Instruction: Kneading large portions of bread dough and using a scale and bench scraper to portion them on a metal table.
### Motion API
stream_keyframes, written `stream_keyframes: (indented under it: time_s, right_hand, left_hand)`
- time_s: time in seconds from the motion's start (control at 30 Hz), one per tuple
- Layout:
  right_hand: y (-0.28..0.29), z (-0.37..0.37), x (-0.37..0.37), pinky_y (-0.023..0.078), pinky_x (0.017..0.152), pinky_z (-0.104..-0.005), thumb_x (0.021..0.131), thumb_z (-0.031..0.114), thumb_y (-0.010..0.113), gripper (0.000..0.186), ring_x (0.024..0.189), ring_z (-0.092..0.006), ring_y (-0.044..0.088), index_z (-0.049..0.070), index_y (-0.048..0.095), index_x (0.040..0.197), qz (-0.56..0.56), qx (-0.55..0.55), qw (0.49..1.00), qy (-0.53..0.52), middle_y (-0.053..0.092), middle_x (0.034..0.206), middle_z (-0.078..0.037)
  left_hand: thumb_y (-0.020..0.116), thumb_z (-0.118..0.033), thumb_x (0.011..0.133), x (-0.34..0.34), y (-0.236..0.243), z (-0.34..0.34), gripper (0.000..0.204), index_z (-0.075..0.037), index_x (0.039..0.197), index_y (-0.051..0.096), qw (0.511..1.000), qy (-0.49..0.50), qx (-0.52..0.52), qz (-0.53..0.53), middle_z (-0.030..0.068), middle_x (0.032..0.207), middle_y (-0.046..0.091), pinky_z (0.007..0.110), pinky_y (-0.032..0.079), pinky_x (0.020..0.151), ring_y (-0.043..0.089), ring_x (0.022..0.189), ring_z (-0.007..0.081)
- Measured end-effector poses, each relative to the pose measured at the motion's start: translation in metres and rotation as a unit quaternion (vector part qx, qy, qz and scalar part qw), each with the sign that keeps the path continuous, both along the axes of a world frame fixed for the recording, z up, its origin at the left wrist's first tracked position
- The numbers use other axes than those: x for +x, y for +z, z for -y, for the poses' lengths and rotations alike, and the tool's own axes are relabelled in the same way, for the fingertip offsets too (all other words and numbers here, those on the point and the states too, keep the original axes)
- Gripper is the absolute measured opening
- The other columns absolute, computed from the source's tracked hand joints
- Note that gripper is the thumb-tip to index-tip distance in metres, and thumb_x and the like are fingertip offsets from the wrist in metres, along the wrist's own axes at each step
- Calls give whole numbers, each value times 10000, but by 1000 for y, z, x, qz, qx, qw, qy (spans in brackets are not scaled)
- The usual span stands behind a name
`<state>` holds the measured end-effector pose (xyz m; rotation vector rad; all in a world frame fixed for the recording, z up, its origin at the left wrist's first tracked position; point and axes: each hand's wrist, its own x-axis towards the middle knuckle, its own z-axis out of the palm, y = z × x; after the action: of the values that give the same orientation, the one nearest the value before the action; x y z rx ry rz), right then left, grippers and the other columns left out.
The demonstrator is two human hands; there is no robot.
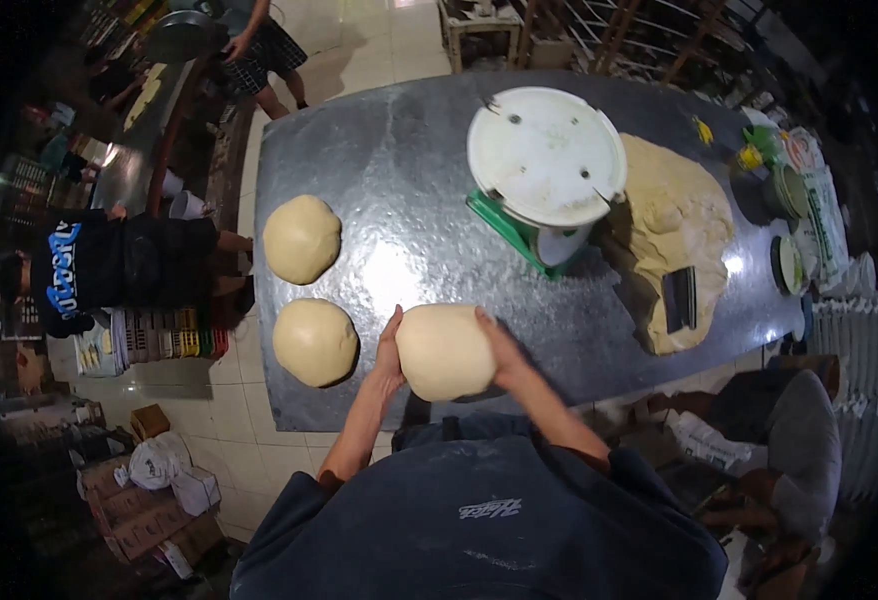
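Observation:
Between my two hands is a large smooth ball of dough (446,352), close to the table's near edge. My left hand (390,350) cups its left side, and my right hand (502,350) presses on its right side, fingers curved along the top. Whether the ball rests on the table or is lifted I cannot tell. Two more rounded dough balls, a far one (302,239) and a near one (315,342), sit at the table's left end. To the right spreads a big uncut mass of dough (674,215), with a dark flat scraper (679,299) lying on it.
A green scale with a round white pan (546,155) stands on the dark table (399,130). Tubs (788,264) and bags line the right end. One person (129,262) is at the left, another (264,60) at the far left, and someone (797,450) sits at the right.

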<state>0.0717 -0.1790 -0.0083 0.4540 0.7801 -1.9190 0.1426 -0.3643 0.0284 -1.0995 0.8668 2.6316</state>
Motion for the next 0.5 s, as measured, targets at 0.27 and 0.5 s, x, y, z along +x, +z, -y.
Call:
stream_keyframes:
  time_s: [0.27,0.5]
  right_hand:
    - [7,-190,-53,485,848,-334,886,378,645,487,1051,-170,575,81,511,1248,-300,471,816,151,569,1232,-106]
    - [0,-115,-70,478,809,-355,909,485,541,467,884,-265,641,43,658,1005,-490,414,761,95,679,927,-121]
  left_hand:
    - [490,-453,957,59,-3,-40,529,-215,1411,361,942,-162,-292,-43,139,1240,479,382,457,891,508,1087,262]
    - [517,-370,938,-65,-25,-98,397,-94,1212,595,777,-243,-559,-158,155,966,613,349,466,861,599,947,288]
